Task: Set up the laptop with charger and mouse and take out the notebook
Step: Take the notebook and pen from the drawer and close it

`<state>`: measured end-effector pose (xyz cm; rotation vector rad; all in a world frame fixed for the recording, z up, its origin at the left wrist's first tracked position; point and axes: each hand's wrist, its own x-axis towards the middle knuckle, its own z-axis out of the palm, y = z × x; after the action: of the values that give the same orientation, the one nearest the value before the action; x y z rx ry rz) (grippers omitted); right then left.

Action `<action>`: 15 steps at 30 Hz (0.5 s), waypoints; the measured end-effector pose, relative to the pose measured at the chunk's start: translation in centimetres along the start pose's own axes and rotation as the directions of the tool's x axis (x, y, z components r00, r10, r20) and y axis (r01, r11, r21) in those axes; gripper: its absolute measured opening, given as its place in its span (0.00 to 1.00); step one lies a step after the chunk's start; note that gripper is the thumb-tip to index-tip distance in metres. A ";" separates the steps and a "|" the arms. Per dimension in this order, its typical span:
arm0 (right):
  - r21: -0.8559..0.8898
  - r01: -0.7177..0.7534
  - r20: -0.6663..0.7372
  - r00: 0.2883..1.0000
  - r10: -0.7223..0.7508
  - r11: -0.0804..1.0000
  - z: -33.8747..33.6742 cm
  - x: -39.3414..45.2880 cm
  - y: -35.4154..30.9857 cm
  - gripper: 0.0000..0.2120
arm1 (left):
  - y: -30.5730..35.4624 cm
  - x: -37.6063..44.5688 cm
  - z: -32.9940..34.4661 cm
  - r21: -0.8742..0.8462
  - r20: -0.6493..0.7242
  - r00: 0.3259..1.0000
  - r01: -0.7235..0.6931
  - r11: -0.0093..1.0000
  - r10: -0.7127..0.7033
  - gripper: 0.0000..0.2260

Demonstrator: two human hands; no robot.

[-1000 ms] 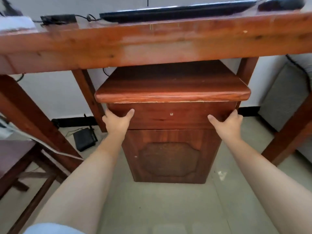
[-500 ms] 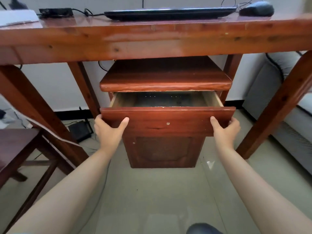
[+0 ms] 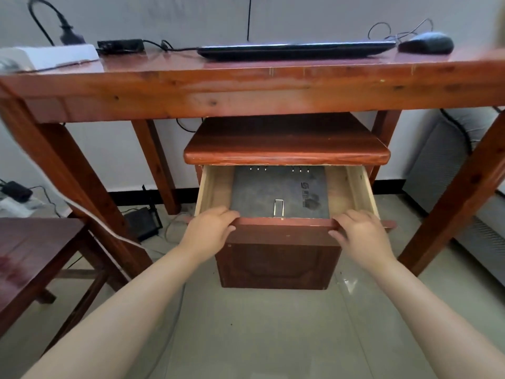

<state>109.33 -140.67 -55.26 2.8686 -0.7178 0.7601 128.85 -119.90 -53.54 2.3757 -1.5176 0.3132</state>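
Observation:
A dark grey notebook (image 3: 278,194) with a metal clip lies flat inside the pulled-out drawer (image 3: 284,228) of a small wooden cabinet under the table. My left hand (image 3: 209,232) grips the drawer front's left end, my right hand (image 3: 360,233) its right end. On the wooden table (image 3: 246,88) above lie a closed black laptop (image 3: 295,49), a black mouse (image 3: 426,42) to its right, and a charger brick (image 3: 120,45) with its cable to its left.
A white power strip (image 3: 46,57) with a plug sits at the table's left end. A wooden chair (image 3: 30,258) stands on the left. A black router (image 3: 144,222) and cables lie on the floor. A grey sofa (image 3: 459,170) is at the right.
The drawer went from closed to pulled well out, exposing the notebook. Both hands stayed on the drawer front and came toward me; the view rose to show the tabletop.

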 end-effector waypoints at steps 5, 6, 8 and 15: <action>0.041 0.114 0.128 0.985 -0.118 0.993 -0.2 -0.8 0.8 0.16 | -0.6 -1.3 0.6 0.065 0.046 0.991 -0.129 0.990 0.126 0.09; 0.053 0.119 0.149 0.981 -0.126 0.991 0.0 -1.2 0.8 0.16 | -0.8 -1.5 1.0 0.057 0.056 0.991 -0.122 0.991 0.119 0.10; 0.082 0.073 0.208 0.974 -0.088 0.994 -0.3 -1.2 0.4 0.14 | -1.1 -1.8 1.5 0.046 0.042 0.992 -0.125 0.991 0.123 0.10; 0.291 -0.208 0.628 0.778 -0.023 0.934 -1.5 4.1 -3.1 0.20 | 0.0 0.9 0.1 -0.091 0.249 0.962 0.136 0.986 -0.110 0.19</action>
<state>113.28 -139.38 -51.87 3.4631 -0.8609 -0.1298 129.21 -120.71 -53.31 2.4796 -1.4356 -0.0910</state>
